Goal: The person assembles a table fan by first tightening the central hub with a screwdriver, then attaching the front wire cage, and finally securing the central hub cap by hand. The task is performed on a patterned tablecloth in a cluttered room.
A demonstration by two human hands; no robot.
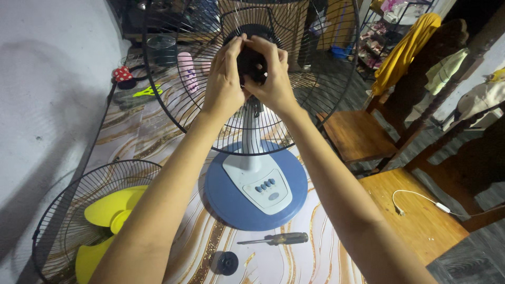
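A standing fan with a round blue base (pixel 236 205) and grey stem stands on the marbled table. Its black rear wire guard (pixel 326 68) is mounted, and the black motor hub (pixel 252 60) shows at its centre. My left hand (pixel 223 79) and my right hand (pixel 273 73) are both closed around a black round part on the hub, fingers meeting over it. The front wire guard (pixel 58 205) lies flat at the lower left with the yellow fan blade (pixel 108 215) resting inside it.
A screwdriver (pixel 276 239) and a small black round cap (pixel 227 262) lie in front of the base. A wooden bench (pixel 415 215) with a white cable (pixel 421 200) is on the right. Clothes hang on a chair at the back right. Small items sit at the table's far end.
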